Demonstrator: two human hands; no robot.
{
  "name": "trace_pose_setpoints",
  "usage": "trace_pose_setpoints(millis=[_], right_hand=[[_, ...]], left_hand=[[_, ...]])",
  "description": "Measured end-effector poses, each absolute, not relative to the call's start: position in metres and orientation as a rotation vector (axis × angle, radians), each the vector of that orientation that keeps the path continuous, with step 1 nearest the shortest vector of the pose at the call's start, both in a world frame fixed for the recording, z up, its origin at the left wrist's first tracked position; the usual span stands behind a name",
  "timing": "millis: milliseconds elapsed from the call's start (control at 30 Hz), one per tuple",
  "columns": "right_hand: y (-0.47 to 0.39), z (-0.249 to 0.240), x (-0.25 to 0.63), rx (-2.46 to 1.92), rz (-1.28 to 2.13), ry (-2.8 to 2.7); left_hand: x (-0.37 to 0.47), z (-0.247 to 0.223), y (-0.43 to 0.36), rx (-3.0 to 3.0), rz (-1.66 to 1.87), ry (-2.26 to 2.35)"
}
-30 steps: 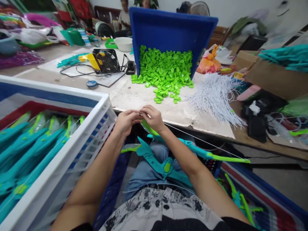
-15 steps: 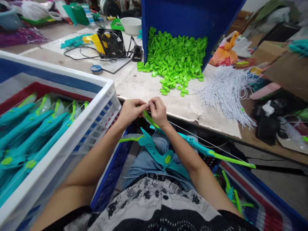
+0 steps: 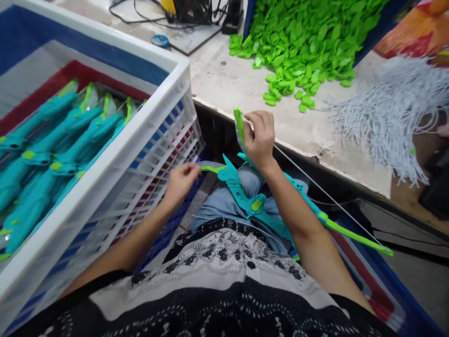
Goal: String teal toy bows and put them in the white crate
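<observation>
My right hand is closed around the green limb of a teal-and-green toy bow, near its upturned end. A white string runs from beside this hand to the bow's far green tip at the right. Lower, a second toy bow lies across my lap, with a loose white string over my clothes. My left hand has its fingers pinched together at the green tip of this second bow. The fingers cover the very end of that tip.
To the left stands a white crate holding several toy bows. On the worktable lie a heap of small green pieces, a bundle of white strings, a blue round tin and a fan. A blue crate is at lower right.
My hands were together at the first bow's green end. The left has moved down and left to the second bow's tip, while the right still holds the first bow. The view has tilted down.
</observation>
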State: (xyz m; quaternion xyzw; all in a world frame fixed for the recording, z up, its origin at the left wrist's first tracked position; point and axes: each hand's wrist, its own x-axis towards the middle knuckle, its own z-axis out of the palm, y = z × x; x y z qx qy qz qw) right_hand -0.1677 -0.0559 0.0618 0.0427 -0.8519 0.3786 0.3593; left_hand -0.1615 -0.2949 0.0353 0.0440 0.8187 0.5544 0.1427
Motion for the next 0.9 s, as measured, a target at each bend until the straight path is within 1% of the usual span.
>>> trace_pose_setpoints(millis=[67,133,200,267,367,467,533,600,667,700,767,833,900], right_hand=[[-0.059,0.061,-0.161,0.159,1.019,-2.222],[-0.068,0.056,-0.159,0.244,1.077,-2.276],[-0.084,0.045,-0.159,0.359,1.086,-2.379],[-0.105,0.030,-0.160,0.482,1.001,-2.531],[-0.140,0.004,-0.160,0.603,0.754,-2.772],[-0.163,-0.015,-0.158,0.565,0.538,-2.963],[-0.169,-0.021,-0.158,0.472,0.452,-3.079],[-0.166,-0.024,-0.160,0.377,0.473,-3.157],[-0.156,-0.026,-0.164,0.343,0.685,-3.166],[-0.149,-0.026,-0.166,0.354,0.877,-3.135],[-0.133,-0.028,-0.169,0.377,1.376,-2.990],[-0.118,-0.030,-0.170,0.315,1.884,-2.750],[-0.107,-0.031,-0.168,0.172,2.259,-2.496]], left_hand=[[-0.124,0.000,-0.323,-0.103,1.393,2.311],[-0.090,-0.024,-0.346,-0.285,1.252,2.358],[-0.066,-0.033,-0.364,-0.367,1.144,2.340],[-0.053,-0.029,-0.375,-0.401,1.107,2.204],[-0.049,-0.019,-0.375,-0.377,1.203,2.043],[-0.051,-0.018,-0.359,-0.339,1.311,2.022],[-0.054,-0.020,-0.347,-0.415,1.366,1.993],[-0.060,-0.020,-0.336,-0.522,1.519,1.857],[-0.071,-0.013,-0.329,-0.606,1.773,1.571],[-0.079,-0.007,-0.326,-0.617,1.906,1.414],[-0.100,0.009,-0.321,-0.547,2.107,1.188],[-0.122,0.023,-0.318,-0.398,2.216,1.170],[-0.143,0.033,-0.316,-0.265,2.241,1.302]])
